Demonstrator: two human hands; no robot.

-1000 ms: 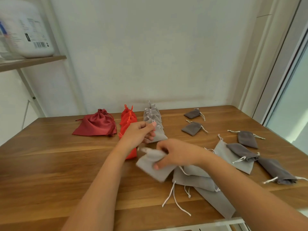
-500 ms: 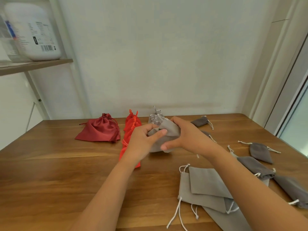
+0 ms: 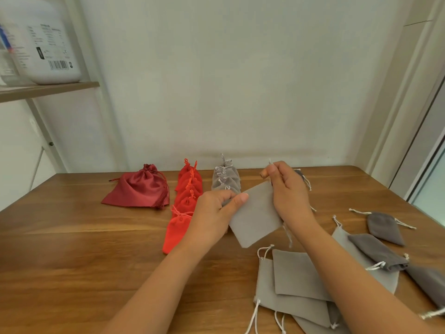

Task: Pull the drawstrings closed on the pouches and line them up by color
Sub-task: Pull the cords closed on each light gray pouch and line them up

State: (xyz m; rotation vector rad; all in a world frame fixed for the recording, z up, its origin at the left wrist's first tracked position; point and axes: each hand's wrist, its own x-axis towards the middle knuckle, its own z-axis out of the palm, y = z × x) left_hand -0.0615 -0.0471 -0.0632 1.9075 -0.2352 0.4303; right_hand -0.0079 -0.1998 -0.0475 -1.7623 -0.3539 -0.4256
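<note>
A flat light grey pouch [image 3: 257, 214] hangs above the table between both hands. My left hand [image 3: 215, 213] pinches its left edge, thumb on top. My right hand [image 3: 286, 192] grips its right side and pinches a white drawstring at the top. Behind them run a row of closed light grey pouches [image 3: 226, 179] and a row of orange-red pouches [image 3: 186, 201]. A large dark red pouch [image 3: 140, 189] lies to the left. Open light grey pouches [image 3: 293, 283] lie stacked near the front right, and dark grey pouches [image 3: 378, 249] lie at the right.
The wooden table [image 3: 72, 261] meets a white wall at the back. A shelf [image 3: 48, 89] with a large white container [image 3: 45, 42] stands at the upper left. A window frame [image 3: 428, 141] runs along the right.
The grey pouch has come away from the row and now lies flat and tilted between my hands. My right hand has moved to its right side and pinches the drawstring.
</note>
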